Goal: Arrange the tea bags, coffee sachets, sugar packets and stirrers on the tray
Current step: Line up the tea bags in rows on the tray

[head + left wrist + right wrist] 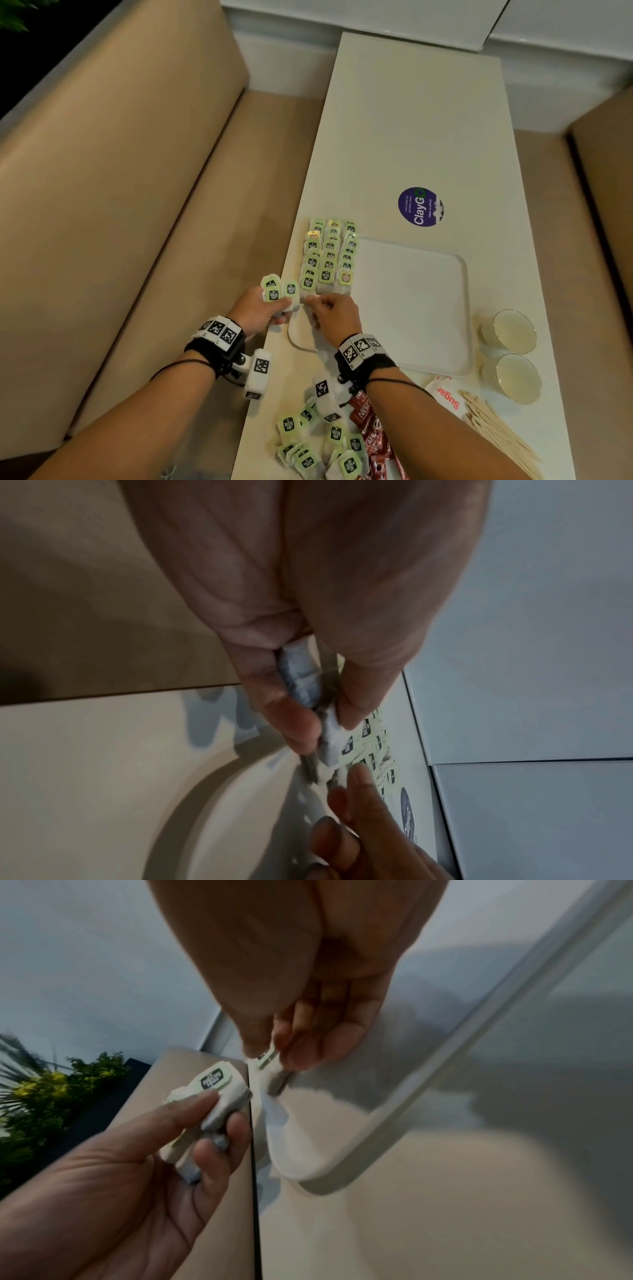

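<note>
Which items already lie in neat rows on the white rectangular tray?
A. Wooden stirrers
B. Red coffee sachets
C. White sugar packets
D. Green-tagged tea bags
D: the green-tagged tea bags sit in three rows along the far left part of the white rectangular tray, while the sachets, stirrers and sugar packets lie on the table beside it.

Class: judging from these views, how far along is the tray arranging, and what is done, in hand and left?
Done: three rows of tea bags lie along the tray's left side.
In hand: the left hand grips a few tea bags; the right hand pinches one at the rows' near end.
Left: loose tea bags, coffee sachets, sugar packets and stirrers lie off the tray.
</note>
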A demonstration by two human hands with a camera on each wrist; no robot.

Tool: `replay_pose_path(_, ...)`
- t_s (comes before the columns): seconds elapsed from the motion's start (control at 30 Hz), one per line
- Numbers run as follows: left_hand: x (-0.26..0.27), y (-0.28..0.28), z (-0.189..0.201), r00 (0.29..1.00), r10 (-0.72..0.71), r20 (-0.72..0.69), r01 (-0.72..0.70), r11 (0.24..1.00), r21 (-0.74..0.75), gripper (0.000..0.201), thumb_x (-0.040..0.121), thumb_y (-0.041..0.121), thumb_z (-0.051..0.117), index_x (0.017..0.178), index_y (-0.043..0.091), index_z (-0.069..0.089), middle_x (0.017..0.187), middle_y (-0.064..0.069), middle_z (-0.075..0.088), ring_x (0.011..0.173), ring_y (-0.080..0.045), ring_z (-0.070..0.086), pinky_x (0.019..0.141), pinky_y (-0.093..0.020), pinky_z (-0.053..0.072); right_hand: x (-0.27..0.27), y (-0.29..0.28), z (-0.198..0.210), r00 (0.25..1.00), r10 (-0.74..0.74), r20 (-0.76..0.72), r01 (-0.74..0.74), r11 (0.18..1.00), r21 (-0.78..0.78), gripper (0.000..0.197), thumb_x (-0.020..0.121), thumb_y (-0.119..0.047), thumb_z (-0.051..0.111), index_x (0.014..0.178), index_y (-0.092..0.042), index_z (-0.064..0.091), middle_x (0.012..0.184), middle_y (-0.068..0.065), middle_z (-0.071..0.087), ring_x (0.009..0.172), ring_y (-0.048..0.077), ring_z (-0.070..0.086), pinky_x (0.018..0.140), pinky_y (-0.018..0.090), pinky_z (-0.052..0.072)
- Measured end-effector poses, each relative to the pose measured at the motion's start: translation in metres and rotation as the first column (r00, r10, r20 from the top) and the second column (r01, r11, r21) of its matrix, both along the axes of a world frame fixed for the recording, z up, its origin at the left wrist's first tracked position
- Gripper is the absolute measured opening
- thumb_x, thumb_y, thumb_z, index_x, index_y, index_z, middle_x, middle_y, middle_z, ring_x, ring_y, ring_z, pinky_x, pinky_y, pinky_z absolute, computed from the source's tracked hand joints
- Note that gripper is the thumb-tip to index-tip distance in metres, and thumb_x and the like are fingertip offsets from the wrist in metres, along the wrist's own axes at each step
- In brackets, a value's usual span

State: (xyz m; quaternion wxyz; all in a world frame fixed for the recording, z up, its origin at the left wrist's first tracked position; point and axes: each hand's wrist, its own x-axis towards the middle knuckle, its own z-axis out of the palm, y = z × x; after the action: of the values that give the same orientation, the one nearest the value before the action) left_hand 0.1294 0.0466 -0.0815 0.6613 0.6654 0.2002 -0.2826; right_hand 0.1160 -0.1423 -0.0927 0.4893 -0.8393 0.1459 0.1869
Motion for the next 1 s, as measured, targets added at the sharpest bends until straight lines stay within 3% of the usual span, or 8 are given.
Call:
replay_pose_path(0.1, 0.001, -0.003, 0.003, 1.000, -0.026, -0.001, 0.026, 1.000, 0.009, 0.015, 0.092, 0.004, 0.069, 0.106, -0.001, 0.066, 0.082, -0.016, 0.072, 0.069, -0.023, 0.065, 0.055, -0.026, 0.051, -0.008, -0.004, 0.003, 0.995, 0.096, -0.005, -0.096, 0.993, 0.075, 0.037, 0.098, -0.044, 0.061, 0.073, -0.020, 0.073, 0.068, -0.001, 0.072, 0.059, 0.010, 0.062, 0.075, 0.037, 0.059)
replay_pose_path(0.2, 0.000, -0.007, 0.007, 0.999, -0.044, 0.006, 0.044, 0.999, 0.031, 0.013, 0.089, 0.007, 0.073, 0.101, 0.006, 0.069, 0.085, -0.013, 0.075, 0.074, -0.022, 0.068, 0.059, -0.028, 0.054, -0.014, -0.009, 0.003, 0.991, 0.134, 0.017, -0.135, 0.983, 0.121, 0.020, 0.096, -0.041, 0.066, 0.089, -0.026, 0.077, 0.075, -0.011, 0.072, 0.064, -0.001, 0.061, 0.078, 0.029, 0.057)
replay_pose_path(0.27, 0.001, -0.009, 0.008, 0.997, -0.074, 0.010, 0.073, 0.996, 0.046, 0.015, 0.088, 0.009, 0.076, 0.101, 0.007, 0.070, 0.090, -0.015, 0.076, 0.075, -0.024, 0.067, 0.065, -0.033, 0.056, -0.015, -0.012, 0.003, 0.993, 0.115, 0.027, -0.118, 0.983, 0.144, 0.014, 0.095, -0.036, 0.069, 0.095, -0.025, 0.078, 0.080, -0.011, 0.073, 0.067, -0.002, 0.062, 0.078, 0.028, 0.057)
replay_pose_path(0.43, 0.001, -0.016, 0.014, 0.991, -0.129, 0.030, 0.125, 0.986, 0.112, 0.016, 0.088, 0.013, 0.076, 0.101, 0.008, 0.069, 0.085, -0.009, 0.077, 0.063, -0.016, 0.064, 0.064, -0.031, 0.055, -0.013, -0.021, 0.005, 0.994, 0.106, 0.026, -0.109, 0.986, 0.128, 0.009, 0.092, -0.033, 0.074, 0.088, -0.024, 0.077, 0.074, -0.011, 0.071, 0.064, -0.002, 0.061, 0.075, 0.025, 0.056)
replay_pose_path(0.6, 0.002, -0.027, 0.020, 0.991, -0.123, 0.060, 0.118, 0.990, 0.084, 0.011, 0.090, 0.008, 0.073, 0.100, 0.010, 0.069, 0.091, -0.011, 0.077, 0.076, -0.020, 0.068, 0.064, -0.026, 0.057, -0.010, -0.030, 0.005, 0.995, 0.090, 0.045, -0.094, 0.993, 0.077, 0.011, 0.091, -0.031, 0.074, 0.085, -0.022, 0.078, 0.070, -0.013, 0.070, 0.062, -0.005, 0.060, 0.068, 0.015, 0.045)
replay_pose_path(0.73, 0.005, -0.031, 0.021, 0.995, -0.093, 0.023, 0.091, 0.993, 0.076, 0.013, 0.092, 0.012, 0.072, 0.103, 0.006, 0.069, 0.089, -0.015, 0.073, 0.077, -0.021, 0.067, 0.065, -0.027, 0.056, -0.004, -0.036, 0.002, 0.998, -0.027, 0.054, 0.029, 0.999, -0.028, 0.015, 0.090, -0.034, 0.073, 0.087, -0.021, 0.080, 0.074, -0.010, 0.071, 0.069, 0.004, 0.063, 0.067, 0.018, 0.046)
replay_pose_path(0.87, 0.004, -0.034, 0.023, 0.997, -0.076, -0.019, 0.077, 0.995, 0.067, 0.016, 0.095, 0.004, 0.064, 0.110, -0.002, 0.064, 0.096, -0.017, 0.069, 0.077, -0.023, 0.063, 0.059, -0.023, 0.053, 0.001, -0.036, -0.001, 0.998, -0.057, 0.011, 0.058, 0.993, -0.107, 0.014, 0.090, -0.031, 0.071, 0.085, -0.023, 0.081, 0.072, -0.010, 0.070, 0.067, 0.000, 0.061, 0.060, 0.013, 0.043)
replay_pose_path(1.0, 0.004, -0.030, 0.021, 0.995, -0.102, -0.011, 0.103, 0.993, 0.062, 0.013, 0.096, 0.006, 0.064, 0.108, 0.001, 0.064, 0.101, -0.018, 0.070, 0.076, -0.022, 0.063, 0.061, -0.024, 0.054, 0.006, -0.032, -0.002, 0.999, -0.036, 0.010, 0.037, 0.987, -0.159, 0.019, 0.088, -0.031, 0.069, 0.080, -0.019, 0.081, 0.072, -0.004, 0.074, 0.070, 0.014, 0.067, 0.067, 0.027, 0.055)
